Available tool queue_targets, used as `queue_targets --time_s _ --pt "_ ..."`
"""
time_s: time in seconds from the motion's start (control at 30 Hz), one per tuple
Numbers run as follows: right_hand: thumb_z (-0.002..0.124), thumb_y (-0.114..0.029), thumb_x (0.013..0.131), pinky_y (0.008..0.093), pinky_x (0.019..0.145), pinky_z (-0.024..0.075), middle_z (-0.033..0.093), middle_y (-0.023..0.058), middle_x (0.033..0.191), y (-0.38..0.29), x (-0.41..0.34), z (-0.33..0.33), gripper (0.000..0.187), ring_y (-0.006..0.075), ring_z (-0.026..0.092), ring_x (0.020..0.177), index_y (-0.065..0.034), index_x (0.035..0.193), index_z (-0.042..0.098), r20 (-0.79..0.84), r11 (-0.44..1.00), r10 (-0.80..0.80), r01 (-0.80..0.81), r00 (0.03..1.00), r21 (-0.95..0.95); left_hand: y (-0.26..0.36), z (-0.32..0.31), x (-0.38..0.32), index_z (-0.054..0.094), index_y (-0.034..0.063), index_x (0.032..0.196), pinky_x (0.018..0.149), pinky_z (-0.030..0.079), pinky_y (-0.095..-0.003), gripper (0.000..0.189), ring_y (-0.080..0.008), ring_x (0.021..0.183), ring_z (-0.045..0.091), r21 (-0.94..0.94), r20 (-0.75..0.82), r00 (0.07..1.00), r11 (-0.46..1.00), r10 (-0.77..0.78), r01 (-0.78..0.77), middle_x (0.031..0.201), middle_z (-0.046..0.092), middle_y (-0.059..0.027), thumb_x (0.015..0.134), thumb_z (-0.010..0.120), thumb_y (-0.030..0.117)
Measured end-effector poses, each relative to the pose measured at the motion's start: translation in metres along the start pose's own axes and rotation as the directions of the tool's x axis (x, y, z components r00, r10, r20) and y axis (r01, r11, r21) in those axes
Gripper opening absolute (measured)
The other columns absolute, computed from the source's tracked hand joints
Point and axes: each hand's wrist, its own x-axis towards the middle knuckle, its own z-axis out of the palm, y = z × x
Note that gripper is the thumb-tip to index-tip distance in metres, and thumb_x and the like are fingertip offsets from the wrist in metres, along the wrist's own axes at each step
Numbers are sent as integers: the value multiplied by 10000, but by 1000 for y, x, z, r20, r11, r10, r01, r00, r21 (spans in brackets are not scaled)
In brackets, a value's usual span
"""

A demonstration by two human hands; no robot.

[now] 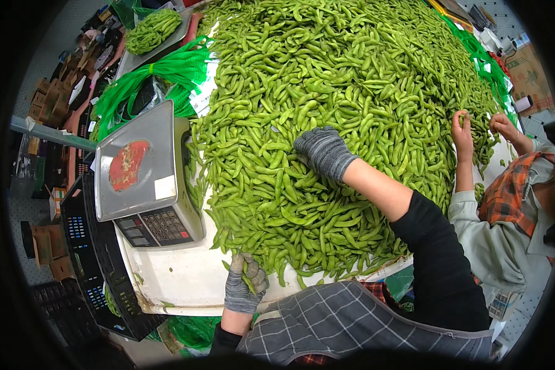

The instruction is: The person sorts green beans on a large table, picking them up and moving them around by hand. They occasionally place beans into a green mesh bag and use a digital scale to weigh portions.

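Note:
A broad heap of green soybean pods covers most of the white table. My right hand, in a grey knitted glove, rests on the middle of the heap; its fingers are curled down among the pods, and what lies under them is hidden. Near the front edge of the table, my left hand, also gloved in grey, is closed around a green pod or a few pods. To the left of the heap stands an electronic scale with a stained steel pan and a keypad.
Green mesh bags lie behind the scale, near a tray with a bundle of pods. Black plastic crates stand at the left. On the right, a co-worker's hands are over the heap's edge. Cardboard boxes sit at far left.

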Motion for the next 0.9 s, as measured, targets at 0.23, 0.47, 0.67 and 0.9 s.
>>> queue_targets --time_s 0.23,0.47,0.67,0.9 --pt "537 -282 785 387 635 451 585 131 729 -87 -33 -28 237 308 566 698 -45 783 542 26 706 -121 68 992 705 -12 11 5 515 142 1012 418 403 -239 328 -147 628 529 18 11 997 997 71 -71 769 548 6 827 536 411" --pt "559 -232 741 363 639 476 611 110 737 -117 -45 -43 186 282 592 694 -89 847 613 -43 654 -412 329 910 681 -11 -6 10 503 132 958 485 492 -304 267 -178 664 556 -7 -39 999 1000 -12 12 822 547 -16 817 566 350" --pt "628 -284 755 352 813 453 609 109 932 20 -10 -64 294 259 570 880 -67 951 599 -21 900 249 -224 968 375 -7 0 -3 509 147 846 415 376 -294 172 -183 529 481 -33 -2 1000 999 -22 22 631 457 -2 845 513 319" --pt "395 -549 802 448 1034 176 250 125 1389 211 -39 -28 642 296 234 1280 -182 1322 319 -159 533 841 -843 518 76 -1 1 -2 495 127 797 413 376 -306 189 -183 479 457 -99 29 999 994 -33 36 563 410 1 834 514 311"
